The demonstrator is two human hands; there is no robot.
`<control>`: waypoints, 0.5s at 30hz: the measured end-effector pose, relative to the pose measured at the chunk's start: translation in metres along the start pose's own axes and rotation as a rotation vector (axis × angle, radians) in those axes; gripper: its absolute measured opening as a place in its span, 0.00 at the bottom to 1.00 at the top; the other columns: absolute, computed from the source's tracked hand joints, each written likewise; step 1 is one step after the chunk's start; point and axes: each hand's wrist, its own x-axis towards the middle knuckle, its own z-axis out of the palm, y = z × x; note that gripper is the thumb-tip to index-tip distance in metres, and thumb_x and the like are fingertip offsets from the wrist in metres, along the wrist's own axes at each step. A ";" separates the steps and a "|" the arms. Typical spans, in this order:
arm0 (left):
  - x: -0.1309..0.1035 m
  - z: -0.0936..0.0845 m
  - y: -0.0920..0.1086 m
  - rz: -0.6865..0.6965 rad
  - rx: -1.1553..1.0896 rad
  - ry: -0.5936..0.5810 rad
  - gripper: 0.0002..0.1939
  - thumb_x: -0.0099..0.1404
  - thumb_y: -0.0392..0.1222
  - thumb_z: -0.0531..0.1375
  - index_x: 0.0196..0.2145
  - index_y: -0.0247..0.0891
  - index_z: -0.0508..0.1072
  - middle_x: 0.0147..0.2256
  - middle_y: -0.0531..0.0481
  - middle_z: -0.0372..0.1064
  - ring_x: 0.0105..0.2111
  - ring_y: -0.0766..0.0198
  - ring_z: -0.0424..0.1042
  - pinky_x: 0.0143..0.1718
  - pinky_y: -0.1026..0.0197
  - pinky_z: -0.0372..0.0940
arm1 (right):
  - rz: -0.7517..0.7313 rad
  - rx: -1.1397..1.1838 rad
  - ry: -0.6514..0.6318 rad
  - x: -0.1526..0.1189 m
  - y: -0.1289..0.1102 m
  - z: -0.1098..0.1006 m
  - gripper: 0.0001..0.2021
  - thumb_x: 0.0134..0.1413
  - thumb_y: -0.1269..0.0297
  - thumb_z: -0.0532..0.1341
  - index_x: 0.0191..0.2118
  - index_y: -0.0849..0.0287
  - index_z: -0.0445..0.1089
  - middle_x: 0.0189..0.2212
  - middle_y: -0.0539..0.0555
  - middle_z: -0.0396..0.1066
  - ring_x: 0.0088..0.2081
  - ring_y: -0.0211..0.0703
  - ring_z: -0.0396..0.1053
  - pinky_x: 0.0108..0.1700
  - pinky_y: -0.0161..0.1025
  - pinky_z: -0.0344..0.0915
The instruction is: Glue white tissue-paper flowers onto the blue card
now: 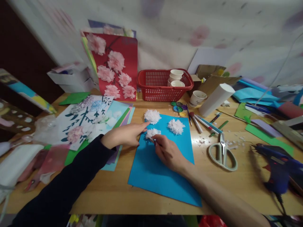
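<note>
The left hand, loosely spread, probably steadies the card at its left edge; over it, the right hand pinches a thin tool.

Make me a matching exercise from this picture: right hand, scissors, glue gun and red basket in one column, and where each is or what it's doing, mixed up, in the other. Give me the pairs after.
Column one
1. Right hand
2. Scissors
3. Glue gun
4. Red plastic basket

Column two
A. Contains white paper cups
B. On the desk, between the blue sheet and a dark blue tool
C. Pinching a slim object beside a ruffled white flower
D. At the far right of the desk

Right pairs: 1-C, 2-B, 3-D, 4-A
</note>
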 end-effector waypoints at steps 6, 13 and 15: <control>-0.005 0.010 0.000 0.031 -0.029 0.091 0.35 0.61 0.28 0.53 0.66 0.38 0.56 0.63 0.41 0.63 0.61 0.55 0.65 0.59 0.53 0.62 | 0.360 0.485 0.371 0.005 0.008 -0.005 0.05 0.64 0.61 0.53 0.42 0.54 0.61 0.18 0.43 0.60 0.19 0.39 0.59 0.22 0.35 0.57; -0.084 0.012 0.005 -0.119 -0.285 0.900 0.14 0.67 0.38 0.52 0.44 0.38 0.75 0.47 0.47 0.77 0.48 0.57 0.75 0.54 0.52 0.68 | 0.397 0.547 0.503 0.009 0.017 -0.016 0.06 0.55 0.61 0.55 0.38 0.55 0.62 0.15 0.41 0.59 0.18 0.38 0.56 0.21 0.36 0.54; -0.126 0.013 -0.009 -0.222 -0.298 1.201 0.12 0.66 0.41 0.54 0.44 0.39 0.73 0.46 0.48 0.77 0.49 0.55 0.74 0.53 0.51 0.68 | 0.402 0.540 0.525 0.009 0.019 -0.017 0.07 0.53 0.62 0.56 0.38 0.55 0.62 0.15 0.41 0.59 0.17 0.38 0.56 0.21 0.36 0.53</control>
